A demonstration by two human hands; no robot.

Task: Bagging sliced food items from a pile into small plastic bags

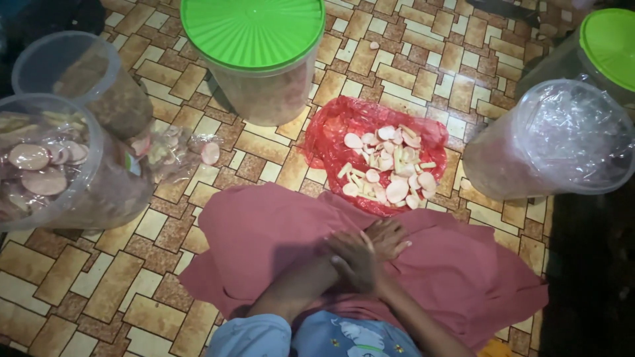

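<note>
Your hands crossed on lap, left hand (354, 261) over right hand (389, 238), both empty, fingers loosely open. Red bag (331, 142) of crackers just ahead, long axis apparently slanting ahead-left to near-right.

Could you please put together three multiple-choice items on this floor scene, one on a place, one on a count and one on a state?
1. Where does the red plastic bag of pale round crackers lie?
A. inside a tub
B. on the tiled floor, just past the pink cloth
C. on a shelf

2. How many green round lids show?
A. two
B. none
C. five

3. How are the person's hands?
A. each holding a cracker
B. crossed and empty on the lap
C. gripping a lid

Answers: 1 B, the bag is spread on the tiles beyond the cloth. 2 A, one big lid at top centre and one at top right. 3 B, the left hand and right hand overlap, holding nothing.
</note>
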